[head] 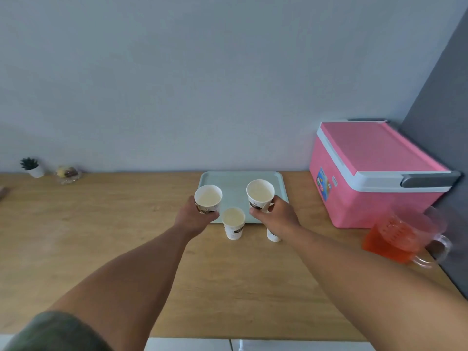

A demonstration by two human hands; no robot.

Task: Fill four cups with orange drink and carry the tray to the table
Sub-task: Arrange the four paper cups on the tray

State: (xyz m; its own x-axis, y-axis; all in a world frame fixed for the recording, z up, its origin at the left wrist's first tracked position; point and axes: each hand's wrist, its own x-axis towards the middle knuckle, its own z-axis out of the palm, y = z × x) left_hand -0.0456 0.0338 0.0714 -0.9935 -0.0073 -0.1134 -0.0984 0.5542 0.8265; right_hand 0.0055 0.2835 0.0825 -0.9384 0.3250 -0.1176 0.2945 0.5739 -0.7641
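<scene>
While both hands, left (pixel 196 212) and right (pixel 274 215), each grip a paper cup, a wooden counter (pixel 101 236) meets the grey wall (pixel 177 84).

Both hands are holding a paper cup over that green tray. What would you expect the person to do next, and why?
Probably set both cups down on the tray. The left hand grips one empty cup, the right hand another, both above the bare tray. Two more cups stand on the counter, and the pitcher of orange drink is untouched.
</scene>
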